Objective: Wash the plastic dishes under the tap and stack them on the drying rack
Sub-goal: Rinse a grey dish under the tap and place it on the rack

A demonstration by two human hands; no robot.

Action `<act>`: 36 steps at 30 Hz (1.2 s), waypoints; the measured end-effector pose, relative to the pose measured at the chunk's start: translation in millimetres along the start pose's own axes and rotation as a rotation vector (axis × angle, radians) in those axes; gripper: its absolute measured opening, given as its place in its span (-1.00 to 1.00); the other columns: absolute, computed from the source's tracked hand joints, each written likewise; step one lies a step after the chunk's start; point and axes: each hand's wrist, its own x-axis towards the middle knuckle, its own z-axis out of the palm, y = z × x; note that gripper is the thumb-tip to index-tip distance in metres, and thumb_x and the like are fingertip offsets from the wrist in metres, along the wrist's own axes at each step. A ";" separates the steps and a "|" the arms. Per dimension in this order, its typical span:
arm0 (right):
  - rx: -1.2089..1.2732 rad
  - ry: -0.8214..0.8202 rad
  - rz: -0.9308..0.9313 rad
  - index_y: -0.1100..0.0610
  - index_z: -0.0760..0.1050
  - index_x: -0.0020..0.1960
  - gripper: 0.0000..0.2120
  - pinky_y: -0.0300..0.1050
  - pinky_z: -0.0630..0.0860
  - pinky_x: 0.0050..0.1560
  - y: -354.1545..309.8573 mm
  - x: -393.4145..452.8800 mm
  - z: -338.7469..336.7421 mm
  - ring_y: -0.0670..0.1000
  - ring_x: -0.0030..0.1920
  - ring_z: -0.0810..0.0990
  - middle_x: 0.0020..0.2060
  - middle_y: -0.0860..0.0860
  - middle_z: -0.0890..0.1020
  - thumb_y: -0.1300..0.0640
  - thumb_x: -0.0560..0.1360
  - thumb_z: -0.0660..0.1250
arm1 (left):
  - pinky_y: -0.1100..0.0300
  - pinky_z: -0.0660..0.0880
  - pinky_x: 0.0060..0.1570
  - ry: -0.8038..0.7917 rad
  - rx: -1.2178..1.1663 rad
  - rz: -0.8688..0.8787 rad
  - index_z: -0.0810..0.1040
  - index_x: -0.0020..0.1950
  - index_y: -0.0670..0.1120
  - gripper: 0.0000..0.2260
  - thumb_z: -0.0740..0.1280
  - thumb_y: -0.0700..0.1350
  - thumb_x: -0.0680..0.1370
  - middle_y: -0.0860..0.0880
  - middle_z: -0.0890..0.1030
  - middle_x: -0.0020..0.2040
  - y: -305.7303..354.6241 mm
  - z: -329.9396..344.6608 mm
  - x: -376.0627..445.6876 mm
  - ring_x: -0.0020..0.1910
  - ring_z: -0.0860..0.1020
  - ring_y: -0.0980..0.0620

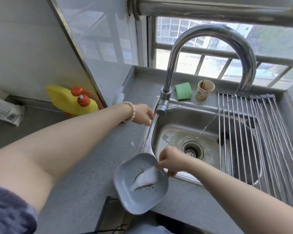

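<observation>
Dish [140, 188] of grey-blue plastic, squarish with rounded corners, sat nearest the viewer, at the front edge of the grey counter [85, 191] just left of the sink [174, 132], its near side jutting past the counter's lip. Brown smears and dark specks marked its inside, and a patch of white foam or cloth [145, 178] lay across them; which of the two it was could not be told. The right hand [169, 162] gripped the dish's far right rim, fingers curled over the edge and the thumb under it, while also pinching the top of the white patch. Beyond it, the steel sink held a round drain strainer [192, 150], and a thin stream of water [218, 112] fell from the tap [210, 36] spout into the basin. A roll-up drying rack [264, 141] of metal rods covered the sink's right part. Farther left, the left hand [143, 115], a bead bracelet [130, 112] on its wrist, hung at the sink's far left corner beside the tap's base, its fingers loosely curled and holding nothing. A yellow pump bottle [71, 100] with an orange top stood against the wall on the left. At the back ledge sat a green sponge [183, 91] and a stained paper cup [205, 89], below the barred window [210, 65].
</observation>
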 end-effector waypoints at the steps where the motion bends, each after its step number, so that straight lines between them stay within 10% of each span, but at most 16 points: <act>1: -0.018 0.007 -0.004 0.25 0.45 -0.29 -0.79 -0.07 0.61 -0.33 -1.8 -2.1 -1.1 0.11 -0.41 0.64 -0.37 0.18 0.55 0.22 0.51 0.26 | 0.17 0.52 0.02 -0.008 -0.008 -0.005 0.49 0.31 -0.03 -0.66 0.32 -0.13 0.53 0.02 0.55 0.00 -3.8 1.2 -1.9 -0.04 0.58 0.02; 7: 0.035 0.206 -0.044 0.23 0.45 -0.36 -0.69 -0.21 0.45 -0.51 0.4 -19.2 -26.1 -0.03 -0.55 0.49 -0.51 0.06 0.48 0.23 0.55 0.18 | 0.11 0.54 0.08 -0.010 -0.082 -0.019 0.51 0.26 -0.08 -0.72 0.28 -0.06 0.57 -0.03 0.60 0.07 -17.9 6.0 -9.4 -0.04 0.60 0.03; 15: -0.032 0.630 -0.021 0.13 0.34 -0.44 -0.63 -0.13 0.26 -0.38 45.9 -43.0 -104.9 -0.01 -0.42 0.34 -0.49 0.00 0.38 0.17 0.53 0.31 | -0.06 0.61 -0.12 -0.288 -1.011 -0.034 0.51 0.18 -0.04 -0.50 0.06 0.30 0.55 -0.14 0.64 -0.03 30.3 22.6 -22.4 -0.12 0.62 -0.13; 18: -0.231 0.805 -0.012 0.11 0.55 -0.14 -0.90 -0.06 0.41 -0.10 50.8 -51.8 -100.9 0.13 -0.11 0.54 -0.22 0.04 0.58 0.19 0.54 0.30 | 0.07 0.61 -0.35 -0.196 -1.086 0.019 0.51 0.12 -0.01 -0.62 0.07 0.21 0.60 -0.05 0.64 -0.18 60.6 45.1 -14.1 -0.28 0.62 -0.03; 20: -0.530 0.941 0.009 0.25 0.52 0.23 -0.69 0.01 0.43 0.20 61.6 -52.9 -84.4 0.22 0.17 0.53 0.13 0.17 0.58 0.24 0.49 0.35 | 0.04 0.61 -0.40 -0.044 -1.151 0.026 0.50 0.09 0.03 -0.71 0.08 0.14 0.62 -0.02 0.62 -0.18 72.1 57.2 -2.0 -0.32 0.62 0.02; 23: -0.721 0.745 -0.026 0.33 0.45 0.31 -0.42 0.16 0.14 0.45 69.9 -63.3 -54.6 0.26 0.40 0.34 0.35 0.26 0.42 -0.13 0.62 0.02 | -0.06 0.62 -0.30 0.092 -1.214 0.011 0.48 0.05 0.04 -0.75 0.09 0.13 0.63 -0.06 0.60 -0.07 81.4 67.5 14.0 -0.23 0.62 -0.03; 26: -0.622 0.510 0.126 0.26 -0.05 0.54 0.12 0.08 -0.22 0.49 68.5 -60.4 -50.7 0.14 0.54 -0.05 0.54 0.17 -0.01 -0.43 0.26 -0.61 | -0.03 0.62 -0.34 0.135 -1.250 0.072 0.48 0.05 0.03 -0.75 0.07 0.10 0.64 -0.06 0.59 -0.07 97.5 77.7 19.9 -0.23 0.62 -0.04; 30: -0.419 0.463 -0.099 0.12 -0.26 0.55 -0.30 -0.02 -0.31 0.49 55.7 -38.0 -59.1 0.06 0.53 -0.23 0.54 0.12 -0.17 -0.25 0.57 -0.22 | 0.02 0.61 -0.24 0.216 -1.351 0.121 0.48 -0.02 0.01 -0.77 0.06 0.02 0.66 -0.05 0.63 -0.07 116.2 86.1 29.7 -0.22 0.61 0.03; 33: -0.587 0.272 -0.212 0.09 -0.22 0.56 -0.15 -0.10 -0.27 0.50 73.0 -58.5 -51.9 -0.01 0.53 -0.21 0.55 0.05 -0.17 -0.38 0.43 -0.29 | -0.05 0.60 -0.24 0.213 -1.352 0.099 0.50 0.00 0.02 -0.78 0.08 0.03 0.65 -0.07 0.63 -0.11 108.8 86.9 34.4 -0.23 0.61 -0.02; 36: -0.690 0.424 0.037 0.13 -0.19 0.56 -0.02 -0.03 -0.22 0.52 92.3 -62.8 -75.1 0.03 0.54 -0.17 0.54 0.08 -0.17 -0.43 0.30 -0.44 | -0.07 0.61 -0.29 0.137 -1.380 0.056 0.49 0.07 0.05 -0.77 0.06 0.05 0.66 -0.07 0.62 -0.01 106.2 93.1 32.3 -0.18 0.62 -0.04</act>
